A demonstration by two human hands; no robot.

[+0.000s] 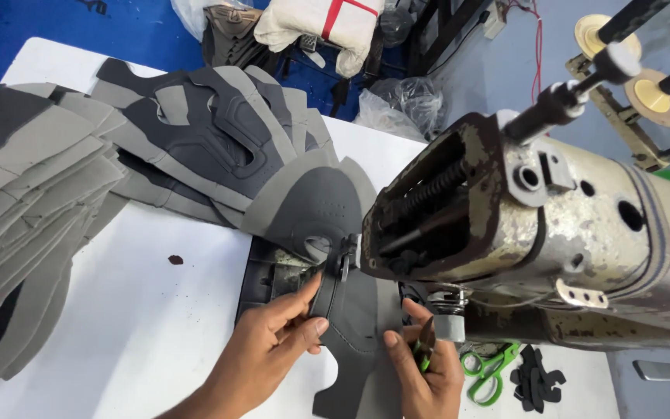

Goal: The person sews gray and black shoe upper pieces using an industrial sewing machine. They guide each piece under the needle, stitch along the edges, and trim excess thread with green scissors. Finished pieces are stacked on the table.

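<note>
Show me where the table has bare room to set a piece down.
Bare white table lies between the left stack of grey pieces and the left hand. Crowded around the sewing machine, right hand and green scissors.

Greys on a white desk (141,326)

The stacked shoe upper pieces (219,140) are light and dark grey; the sewing machine (537,225) is worn cream with rusty patches; the scissors (490,372) have bright green handles; the floor (141,31) is blue.
</note>
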